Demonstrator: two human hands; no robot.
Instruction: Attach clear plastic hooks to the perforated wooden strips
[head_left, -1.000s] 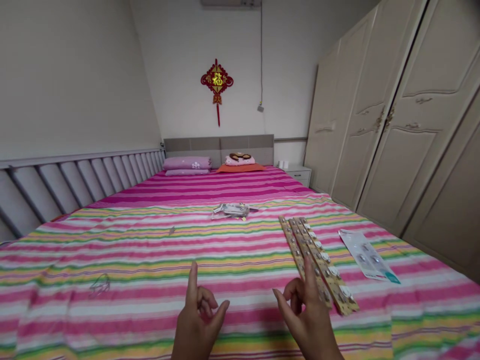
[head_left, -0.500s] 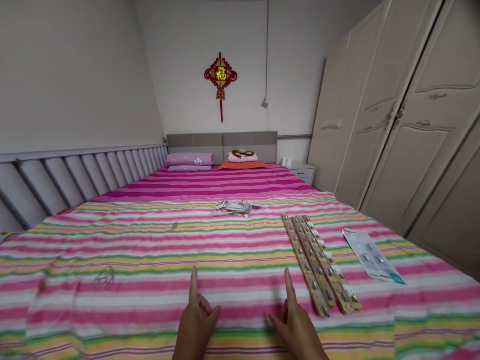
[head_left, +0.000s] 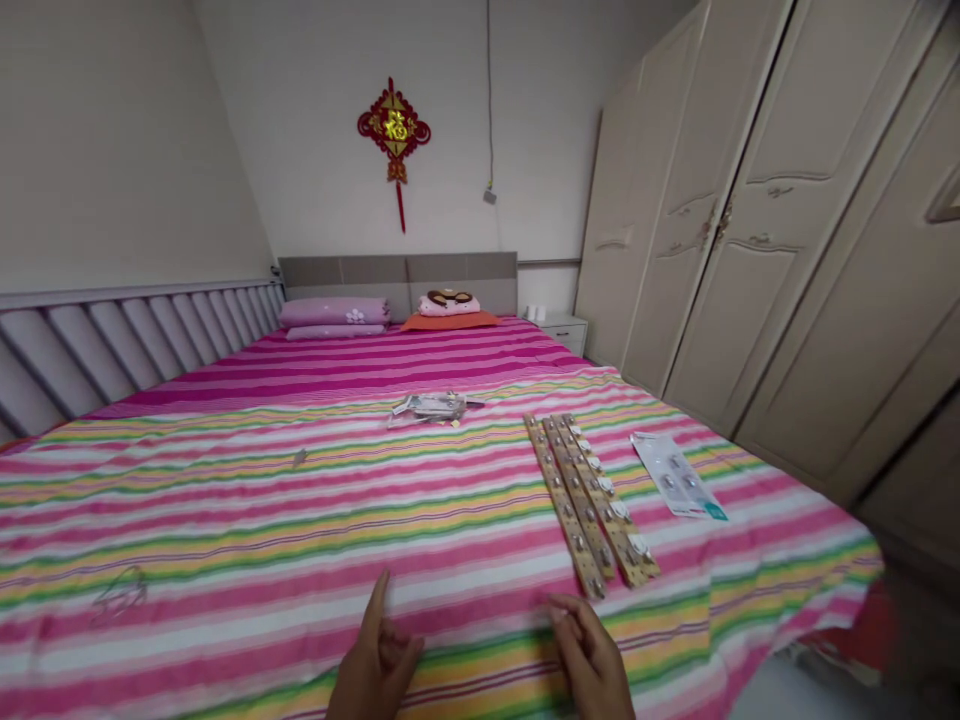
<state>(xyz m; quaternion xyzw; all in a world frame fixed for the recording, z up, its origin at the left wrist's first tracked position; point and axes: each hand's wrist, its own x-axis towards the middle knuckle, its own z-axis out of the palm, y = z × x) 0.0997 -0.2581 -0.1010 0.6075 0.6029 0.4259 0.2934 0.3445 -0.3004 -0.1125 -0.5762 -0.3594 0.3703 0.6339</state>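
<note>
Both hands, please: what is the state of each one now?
Left hand: open, index finger extended, nothing seen in it.
Right hand: partly curled, nothing seen in it; open or closed, cannot tell.

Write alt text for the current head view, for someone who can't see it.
A person's left hand and right hand, nothing visible in either, extend over a striped sheet on a bed. Three studded strips lie beyond the right hand, a packet to their right.

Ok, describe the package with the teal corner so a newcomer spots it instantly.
On the striped bedsheet, look toward the wardrobe. Just right of the long studded strips lies a flat package; unlike them, it is broad and pale, with one teal corner.
</note>
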